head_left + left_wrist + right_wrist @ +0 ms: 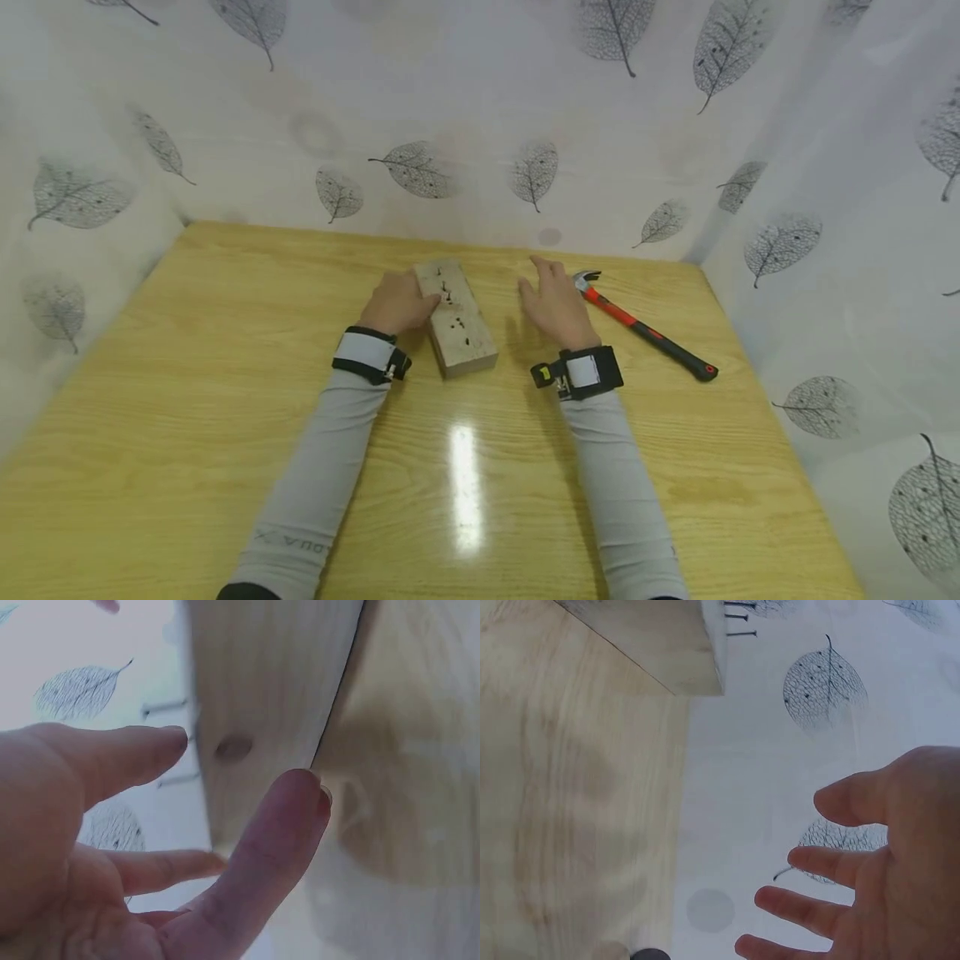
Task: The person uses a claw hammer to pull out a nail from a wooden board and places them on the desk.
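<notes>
Head view: a wooden block with small nails stuck in its top is seen near the far edge of the tabletop, about midway along it. The left hand is laid against the block's left side with its fingers nearly straight, and nothing is gripped. The right hand is held open and flat between the block and a red-handled hammer, which is left untouched near the far right corner.

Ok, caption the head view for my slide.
Left hand rests against a nail-studded wooden block; open right hand hovers between block and red-handled hammer.
</notes>
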Demonstrator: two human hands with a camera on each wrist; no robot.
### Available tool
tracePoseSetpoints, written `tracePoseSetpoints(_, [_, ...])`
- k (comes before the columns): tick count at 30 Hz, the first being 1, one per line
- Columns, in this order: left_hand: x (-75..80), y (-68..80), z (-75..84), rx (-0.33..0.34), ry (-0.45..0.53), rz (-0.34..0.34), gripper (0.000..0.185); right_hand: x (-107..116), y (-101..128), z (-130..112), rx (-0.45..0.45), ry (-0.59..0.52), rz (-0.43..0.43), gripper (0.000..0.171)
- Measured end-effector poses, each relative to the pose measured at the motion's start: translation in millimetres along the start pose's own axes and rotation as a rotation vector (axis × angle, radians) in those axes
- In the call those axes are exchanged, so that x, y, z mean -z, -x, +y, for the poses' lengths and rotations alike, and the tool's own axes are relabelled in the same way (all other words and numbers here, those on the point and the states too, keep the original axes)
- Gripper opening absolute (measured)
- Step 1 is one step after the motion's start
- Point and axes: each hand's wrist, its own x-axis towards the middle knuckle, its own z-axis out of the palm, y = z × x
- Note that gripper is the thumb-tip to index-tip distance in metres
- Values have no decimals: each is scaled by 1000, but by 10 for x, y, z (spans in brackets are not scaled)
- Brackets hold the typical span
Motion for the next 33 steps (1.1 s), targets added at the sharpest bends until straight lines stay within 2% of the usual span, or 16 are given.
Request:
tracePoseSetpoints(3, [143, 35, -61, 15, 9, 7, 54, 170, 2, 168, -20, -59, -43, 61])
tracePoseSetpoints(6, [289, 74, -136, 35, -18, 41, 65, 397, 46, 438, -67, -77, -74, 65])
tracePoseSetpoints(9, [407, 106, -193, 36, -18, 67, 66, 623, 137, 743, -108, -21, -82, 67])
tracePoseSetpoints(13, [510, 131, -238, 30, 0, 81, 63, 910, 314, 1160, -99, 66, -119, 72])
tracePoseSetpoints(16, [545, 134, -269, 24, -5, 83, 63, 1050, 462, 1440, -94, 87, -159, 75])
tracePoseSetpoints(19, [551, 129, -295, 18, -16, 80, 62, 1097, 579, 1634, -108, 101, -189, 77])
tracePoseSetpoints(23, [535, 110, -319, 7, -23, 74, 62, 1093, 655, 1760, -117, 130, -230, 76])
tracePoseSetpoints(28, [506, 99, -338, 8, -23, 62, 62, 1032, 648, 1815, -111, 140, -274, 62])
tracePoseSetpoints(33, [480, 108, -328, 11, -22, 35, 62, 935, 610, 1853, -170, 166, -288, 46])
